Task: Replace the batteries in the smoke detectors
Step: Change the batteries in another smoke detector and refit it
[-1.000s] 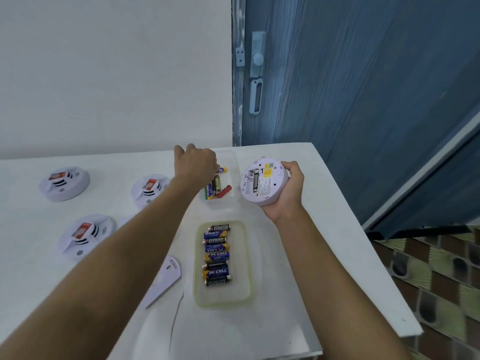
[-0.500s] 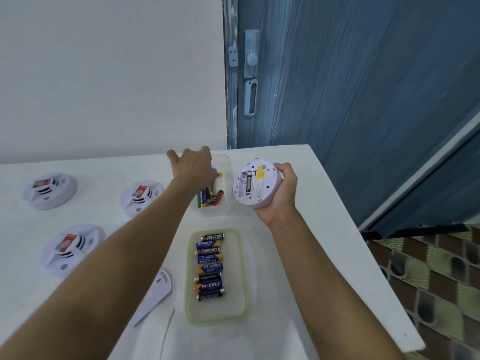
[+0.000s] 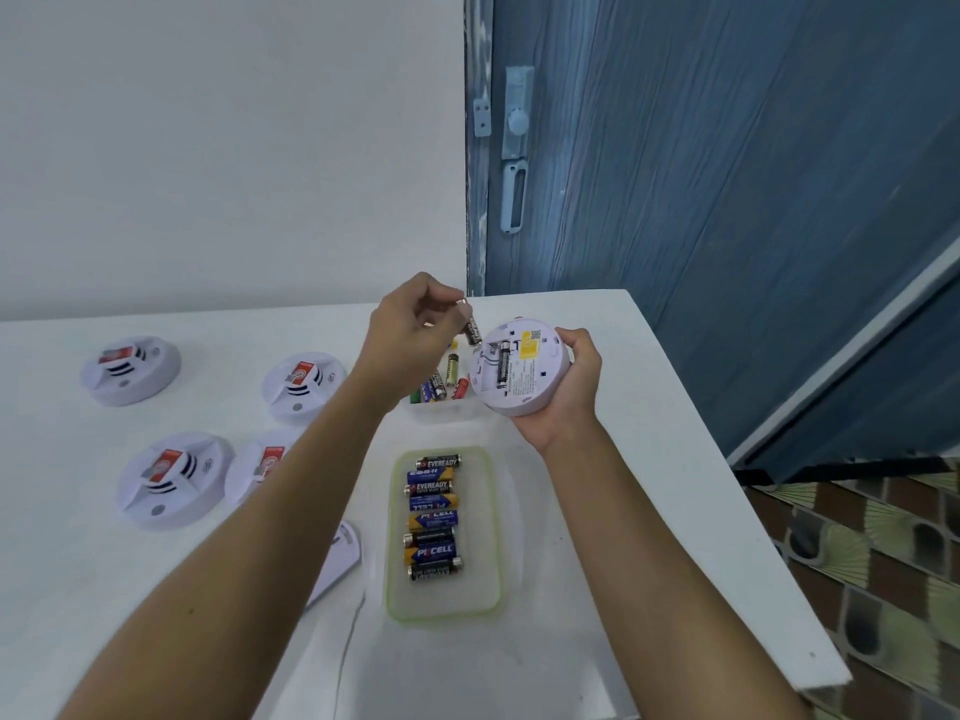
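My right hand (image 3: 569,387) grips a white smoke detector (image 3: 522,374) with its back facing me; its battery bay is open and one black battery sits inside. My left hand (image 3: 410,330) pinches a dark battery (image 3: 471,327) by its top end, just above and left of the detector's open bay. Under both hands stands a small clear tub (image 3: 441,410) with several mixed batteries. Nearer me, a clear green-rimmed tray (image 3: 491,537) holds a row of several Eveready and PKCELL batteries.
Several white smoke detectors (image 3: 130,370) (image 3: 301,384) (image 3: 174,478) lie face up on the white table (image 3: 649,511) at the left, one partly behind my left forearm. A white cover piece (image 3: 343,556) lies beside the tray. The table's edge and a blue door (image 3: 727,174) are to the right.
My left hand has come up out of the small tub pinching a battery and moved toward the detector. My right hand has tilted the detector a little more toward me.
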The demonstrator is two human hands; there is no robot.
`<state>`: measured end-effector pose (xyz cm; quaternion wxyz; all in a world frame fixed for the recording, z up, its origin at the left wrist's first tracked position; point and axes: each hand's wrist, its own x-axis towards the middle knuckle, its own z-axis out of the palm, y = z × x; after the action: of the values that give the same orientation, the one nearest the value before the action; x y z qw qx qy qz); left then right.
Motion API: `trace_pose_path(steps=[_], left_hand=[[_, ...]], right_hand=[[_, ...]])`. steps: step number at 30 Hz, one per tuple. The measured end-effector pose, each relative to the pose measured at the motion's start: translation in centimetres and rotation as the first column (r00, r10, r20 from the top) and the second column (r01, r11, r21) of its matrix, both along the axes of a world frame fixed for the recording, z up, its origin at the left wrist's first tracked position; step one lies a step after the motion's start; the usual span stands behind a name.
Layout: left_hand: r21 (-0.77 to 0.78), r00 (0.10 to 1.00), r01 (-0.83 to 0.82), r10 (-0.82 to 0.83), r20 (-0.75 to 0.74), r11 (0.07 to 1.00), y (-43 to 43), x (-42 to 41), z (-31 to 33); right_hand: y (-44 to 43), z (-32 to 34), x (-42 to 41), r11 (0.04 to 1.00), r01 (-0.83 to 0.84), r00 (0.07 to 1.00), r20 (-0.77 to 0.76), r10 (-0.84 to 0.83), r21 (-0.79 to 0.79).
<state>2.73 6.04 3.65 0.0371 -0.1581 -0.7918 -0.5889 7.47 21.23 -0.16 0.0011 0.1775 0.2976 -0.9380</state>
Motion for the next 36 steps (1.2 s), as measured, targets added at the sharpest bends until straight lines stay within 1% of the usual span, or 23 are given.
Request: trace_pose_path(steps=[3, 6, 8, 10, 13, 17, 21, 23, 26, 28, 31, 36], left_hand=[[-0.005, 0.997, 0.003, -0.003, -0.076, 1.0, -0.1, 2.0, -0.1], [-0.132, 0.974, 0.021, -0.05, -0.222, 0.991, -0.4, 3.7, -0.5], [-0.191, 0.954, 0.017, -0.073, -0.29, 0.981, -0.7, 4.8, -0.7], [-0.237, 0.952, 0.02, -0.091, -0.294, 0.971, -1.1, 5.4, -0.7], [-0.265, 0.955, 0.073, -0.145, -0.26, 0.962, -1.8, 6.3, -0.8], [-0.258, 0.965, 0.146, -0.195, -0.176, 0.955, -2.4, 7.4, -0.5], [-0.231, 0.984, 0.142, -0.163, -0.074, 0.962, -3.0, 7.6, -0.4], [-0.16, 0.991, 0.13, -0.13, 0.011, 0.978, -3.2, 7.7, -0.3], [0.027, 0.978, 0.156, -0.158, 0.14, 0.987, -3.5, 8.0, -0.1], [0.103, 0.965, 0.134, -0.154, 0.211, 0.986, -3.6, 8.1, -0.1], [0.171, 0.938, 0.096, -0.146, 0.315, 0.981, -3.8, 8.3, -0.1], [0.217, 0.897, 0.019, -0.112, 0.427, 0.976, -4.1, 8.3, -0.2]], right_hand=[[-0.3, 0.3, 0.6, 1.0, 0.006, 1.0, -0.024, -0.007, -0.031], [-0.6, 0.5, 1.1, 0.999, 0.006, 0.999, -0.038, -0.007, -0.038], [-0.9, 0.8, 1.6, 0.999, 0.008, 0.999, -0.04, -0.01, -0.037], [-1.0, 1.0, 2.0, 0.999, 0.017, 0.999, -0.047, -0.019, -0.045], [-1.1, 1.3, 2.7, 0.999, 0.024, 0.999, -0.043, -0.026, -0.041], [-1.4, 1.9, 3.6, 1.0, 0.008, 1.0, -0.01, -0.008, -0.003], [-1.9, 2.1, 4.3, 1.0, 0.001, 1.0, -0.002, -0.001, 0.015], [-2.3, 2.1, 4.6, 1.0, -0.001, 1.0, -0.007, 0.001, 0.018], [-2.7, 2.2, 4.9, 0.999, -0.033, 0.999, -0.034, 0.033, 0.023], [-2.9, 2.4, 5.1, 0.999, -0.042, 0.998, -0.045, 0.044, 0.025], [-3.4, 2.3, 5.3, 0.999, -0.034, 0.998, -0.046, 0.035, 0.026], [-4.1, 1.8, 5.7, 0.997, -0.06, 0.996, -0.06, 0.063, 0.052]])
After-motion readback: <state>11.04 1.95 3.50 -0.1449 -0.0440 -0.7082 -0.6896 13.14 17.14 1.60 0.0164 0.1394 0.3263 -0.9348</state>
